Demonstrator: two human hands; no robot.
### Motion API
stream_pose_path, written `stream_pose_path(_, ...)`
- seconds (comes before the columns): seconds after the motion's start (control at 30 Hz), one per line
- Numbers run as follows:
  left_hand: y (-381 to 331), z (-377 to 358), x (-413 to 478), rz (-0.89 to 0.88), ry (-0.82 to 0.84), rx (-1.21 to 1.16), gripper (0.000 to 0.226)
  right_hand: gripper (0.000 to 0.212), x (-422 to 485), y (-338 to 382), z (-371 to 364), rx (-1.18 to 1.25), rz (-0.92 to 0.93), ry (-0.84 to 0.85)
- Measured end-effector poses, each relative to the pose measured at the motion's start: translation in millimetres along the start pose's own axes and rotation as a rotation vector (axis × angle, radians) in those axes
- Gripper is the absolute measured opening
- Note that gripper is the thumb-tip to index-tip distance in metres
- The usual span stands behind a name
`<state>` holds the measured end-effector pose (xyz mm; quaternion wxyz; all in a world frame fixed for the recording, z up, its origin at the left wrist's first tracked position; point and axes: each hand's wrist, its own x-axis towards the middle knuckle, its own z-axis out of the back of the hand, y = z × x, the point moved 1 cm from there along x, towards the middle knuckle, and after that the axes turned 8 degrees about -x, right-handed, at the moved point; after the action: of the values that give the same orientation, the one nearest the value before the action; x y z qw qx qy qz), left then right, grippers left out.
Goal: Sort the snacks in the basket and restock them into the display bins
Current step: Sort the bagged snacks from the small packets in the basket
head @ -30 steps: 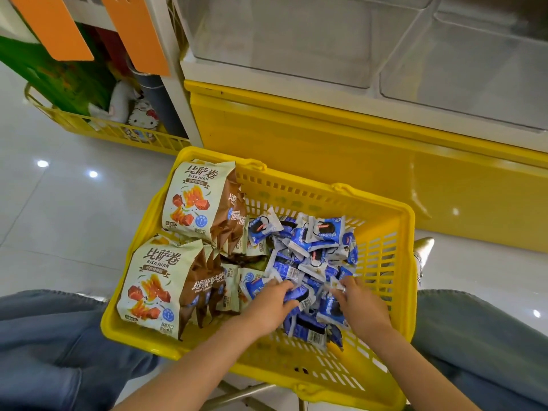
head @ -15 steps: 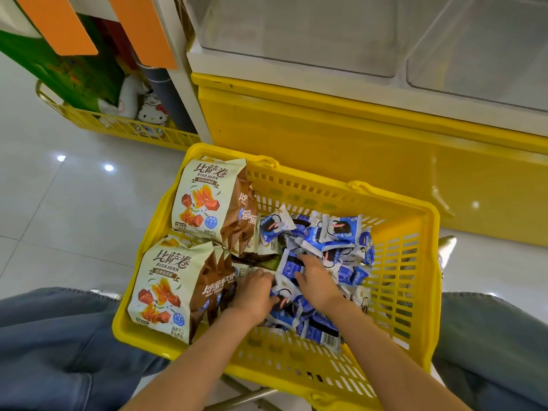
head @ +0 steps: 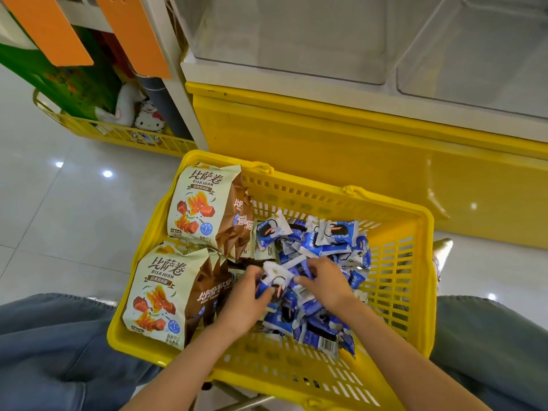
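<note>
A yellow plastic basket (head: 397,271) rests on my lap. Its left side holds cream-and-brown snack bags (head: 204,209), a second stack (head: 166,295) nearer me. The right side is a heap of small blue-and-white cookie packets (head: 332,238). My left hand (head: 243,304) and my right hand (head: 326,284) are both down in the heap, fingers closed around a bunch of the blue packets (head: 277,280) between them. Above stand clear display bins (head: 290,40), a second one (head: 480,54) to the right, both looking empty.
A yellow cabinet front (head: 326,149) stands just beyond the basket, under the bins. At the left, a yellow wire basket (head: 118,134) on the tiled floor holds plush toys. Orange tags (head: 133,34) hang from a white shelf post.
Both hands moved up the heap toward its middle and closed together on a bunch of blue packets. The view shifted slightly left and closer.
</note>
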<state>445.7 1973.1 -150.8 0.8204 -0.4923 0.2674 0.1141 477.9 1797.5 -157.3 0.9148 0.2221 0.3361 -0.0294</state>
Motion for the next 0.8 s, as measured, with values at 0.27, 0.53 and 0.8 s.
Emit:
stream_pose_path(0.27, -38.3, -52.5, 7.6, -0.071, 0.137, -0.032, 0.036, 0.038, -40.5, -49.6, 54.8, -0.129, -0.106, -0.223)
stream_pose_path(0.53, -51.3, -70.9, -12.1, -0.162, 0.394, 0.401, 0.046, 0.056, -56.0, -50.5, 41.5, -0.438, -0.116, -0.115)
stream_pose_path(0.8, -90.1, 70.6, -61.9, -0.665, -0.395, 0.129, 0.027, 0.044, -35.9, 9.4, 8.9, -0.248, 0.207, -0.134)
